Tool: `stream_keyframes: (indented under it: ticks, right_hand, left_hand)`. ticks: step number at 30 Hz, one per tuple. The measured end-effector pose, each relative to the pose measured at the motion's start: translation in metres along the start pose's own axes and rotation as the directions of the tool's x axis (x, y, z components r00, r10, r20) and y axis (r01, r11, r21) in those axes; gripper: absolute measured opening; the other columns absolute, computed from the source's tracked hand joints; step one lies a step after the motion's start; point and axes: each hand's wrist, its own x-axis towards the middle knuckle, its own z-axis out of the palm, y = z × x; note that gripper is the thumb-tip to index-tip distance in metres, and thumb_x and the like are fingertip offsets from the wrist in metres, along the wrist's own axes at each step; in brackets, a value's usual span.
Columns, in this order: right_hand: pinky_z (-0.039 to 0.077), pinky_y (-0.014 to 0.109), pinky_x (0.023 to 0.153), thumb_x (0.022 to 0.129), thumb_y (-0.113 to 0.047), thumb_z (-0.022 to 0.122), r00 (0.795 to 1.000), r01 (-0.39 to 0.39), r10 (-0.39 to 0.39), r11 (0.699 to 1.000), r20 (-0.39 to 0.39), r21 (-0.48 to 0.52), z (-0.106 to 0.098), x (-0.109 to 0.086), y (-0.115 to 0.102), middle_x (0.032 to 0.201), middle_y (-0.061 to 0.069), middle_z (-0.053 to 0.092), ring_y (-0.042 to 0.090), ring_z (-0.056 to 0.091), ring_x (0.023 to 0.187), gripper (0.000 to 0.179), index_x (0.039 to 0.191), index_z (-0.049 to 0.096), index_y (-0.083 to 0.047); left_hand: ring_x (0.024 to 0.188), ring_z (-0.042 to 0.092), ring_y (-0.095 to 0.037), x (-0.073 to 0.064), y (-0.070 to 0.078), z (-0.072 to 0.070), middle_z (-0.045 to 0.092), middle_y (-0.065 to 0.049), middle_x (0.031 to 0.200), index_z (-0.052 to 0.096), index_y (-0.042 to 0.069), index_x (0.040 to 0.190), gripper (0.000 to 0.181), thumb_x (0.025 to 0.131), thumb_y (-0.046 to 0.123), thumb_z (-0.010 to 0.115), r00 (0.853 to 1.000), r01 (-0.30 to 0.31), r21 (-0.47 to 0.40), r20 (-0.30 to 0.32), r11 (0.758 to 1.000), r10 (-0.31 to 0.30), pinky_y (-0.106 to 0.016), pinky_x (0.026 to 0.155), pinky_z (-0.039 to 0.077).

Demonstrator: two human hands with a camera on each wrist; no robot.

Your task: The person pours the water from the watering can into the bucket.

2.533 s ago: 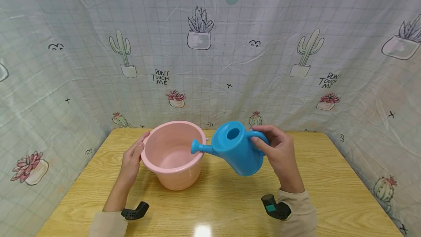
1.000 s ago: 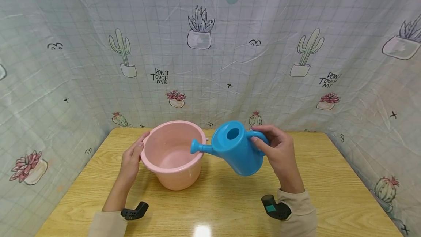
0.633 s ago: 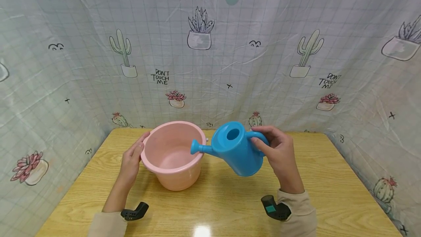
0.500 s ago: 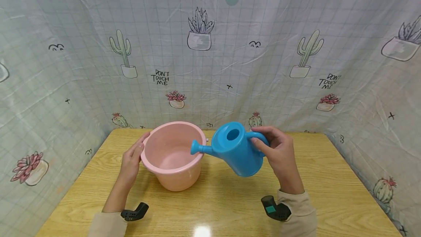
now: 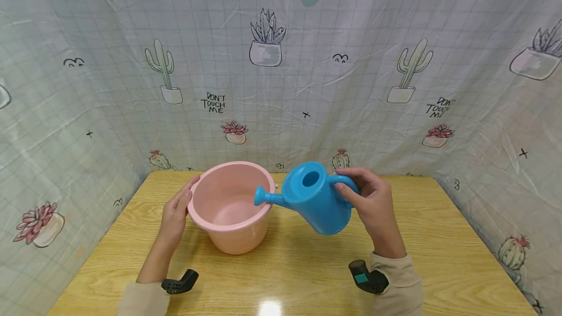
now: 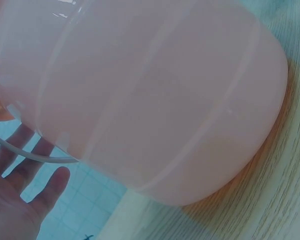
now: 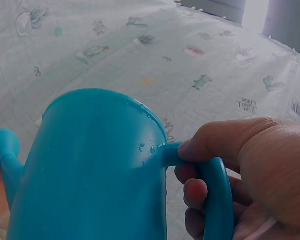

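Note:
A pink bucket (image 5: 239, 240) stands on the table at centre left, its thin curved handle (image 6: 37, 158) showing in the left wrist view. My left hand (image 5: 174, 216) grips the bucket's left rim, thumb on the edge and fingers on the outer wall. With fingers curled round its handle, my right hand (image 5: 373, 204) holds a blue watering can (image 5: 322, 208) off the table, tilted left. The can's spout reaches over the bucket's right rim. Water drops cling to the can near its handle in the right wrist view. No stream from the spout can be made out.
A wooden table (image 5: 434, 243) lies under everything. Behind and on both sides hangs a pale checked cloth (image 5: 281, 87) printed with cactus pots. Black devices (image 5: 181, 282) sit at both wrists, over beige sleeves (image 5: 397, 282).

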Motion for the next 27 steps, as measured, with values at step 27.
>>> stream_keyframes:
  ticks: [27]
  right_hand:
    - [0.054,0.021,0.087,0.087,-0.003,0.069,0.999,0.007,-0.007,1.0,-0.043,0.004,0.0043,-0.001,-0.0003,0.103,-0.01,0.07,0.01,0.066,0.098,0.031,0.117,0.064,0.005]
  left_hand:
    - [0.13,0.041,0.011,-0.0002,-0.0009,-0.0001,0.04,0.0,0.154,0.042,0.019,0.148,0.049,0.105,0.041,0.034,1.0,0.004,0.002,-0.003,1.0,-0.004,-0.004,0.098,0.039]
